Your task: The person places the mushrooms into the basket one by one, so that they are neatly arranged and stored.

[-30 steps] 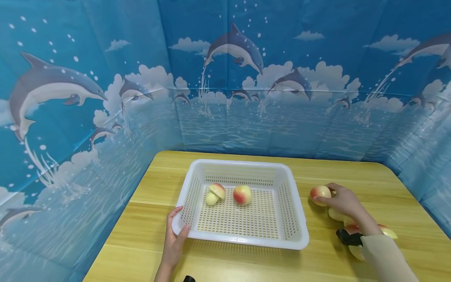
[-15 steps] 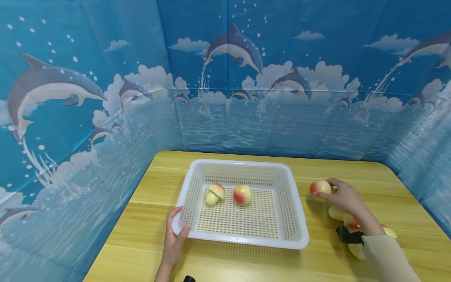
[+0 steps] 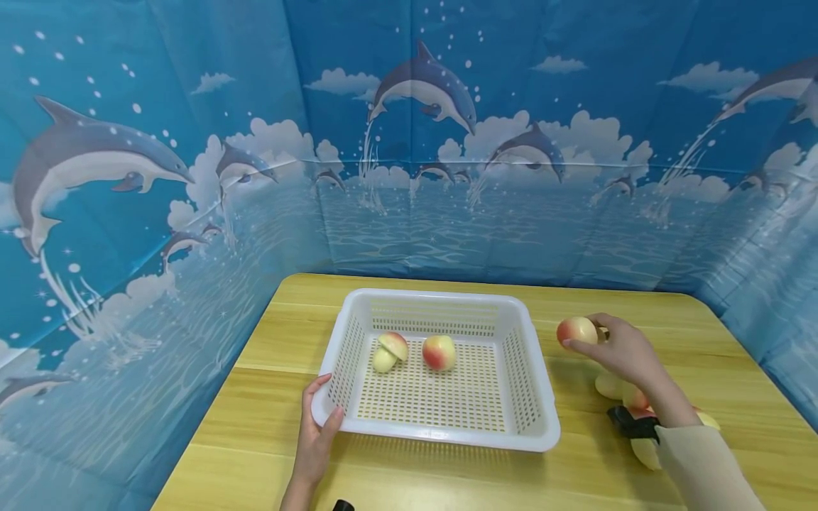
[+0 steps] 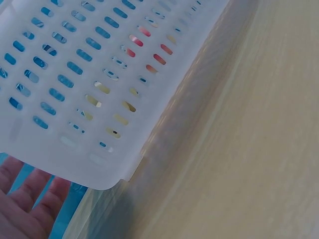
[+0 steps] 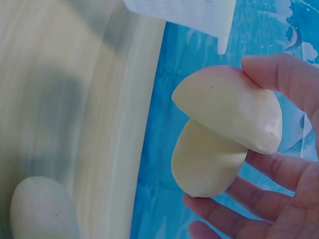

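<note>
My right hand (image 3: 620,348) holds a toy mushroom (image 3: 576,331) just beyond the basket's right side. In the right wrist view the mushroom shows its pale stem and half-dome cap (image 5: 229,107), with the thumb on the cap and fingers behind and under the stem. My left hand (image 3: 314,440) grips the near left corner of a white plastic basket (image 3: 447,440), thumb over the rim. Inside the basket lie another mushroom (image 3: 391,351), tipped on its side, and a round red-and-yellow piece (image 3: 439,353). The left wrist view shows the basket's slotted wall (image 4: 75,74) and the fingers beside its corner.
Several more red-and-yellow pieces (image 3: 610,387) lie on the wooden table (image 3: 486,482) below my right forearm, which partly covers them. A blue curtain with dolphins (image 3: 409,234) stands behind and beside the table.
My right hand has lifted the mushroom up and slightly left, away from the other pieces on the table. The left hand and the basket have stayed in place.
</note>
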Tool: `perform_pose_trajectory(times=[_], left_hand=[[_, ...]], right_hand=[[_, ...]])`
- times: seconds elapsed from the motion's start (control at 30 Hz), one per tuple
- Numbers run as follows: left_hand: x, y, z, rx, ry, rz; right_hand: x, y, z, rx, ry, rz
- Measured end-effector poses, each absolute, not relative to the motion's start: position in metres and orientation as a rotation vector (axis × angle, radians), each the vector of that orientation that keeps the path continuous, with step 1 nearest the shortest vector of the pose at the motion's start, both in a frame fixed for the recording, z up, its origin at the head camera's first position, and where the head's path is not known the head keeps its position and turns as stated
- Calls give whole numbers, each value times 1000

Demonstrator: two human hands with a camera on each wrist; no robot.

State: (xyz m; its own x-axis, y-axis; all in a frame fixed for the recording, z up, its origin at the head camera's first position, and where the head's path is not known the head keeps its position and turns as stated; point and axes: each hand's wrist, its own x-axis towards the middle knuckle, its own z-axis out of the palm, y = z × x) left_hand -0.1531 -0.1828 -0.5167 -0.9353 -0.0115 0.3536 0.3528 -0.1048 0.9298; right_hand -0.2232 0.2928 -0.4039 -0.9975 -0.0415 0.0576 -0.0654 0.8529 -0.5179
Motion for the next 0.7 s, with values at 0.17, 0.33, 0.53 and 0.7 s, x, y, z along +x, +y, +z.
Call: perform_pose_trajectory(times=[0.17,0.33,0.53,0.7], left_hand=[[-153,-183,-517,-381,-1917,-2134],[-154,-183,-517,-385,-1920,-2136],[-154,-183,-517,-377,-1918,-2139],[-154,-183,-518,-368,-1920,-2136]], right_hand=[[-221,286,-397,117,-2961,822],[-220,279,-390,147,-2934,815],[-218,271,-382,163,-2926,805],[-219,265,-380,180,-2911,817]])
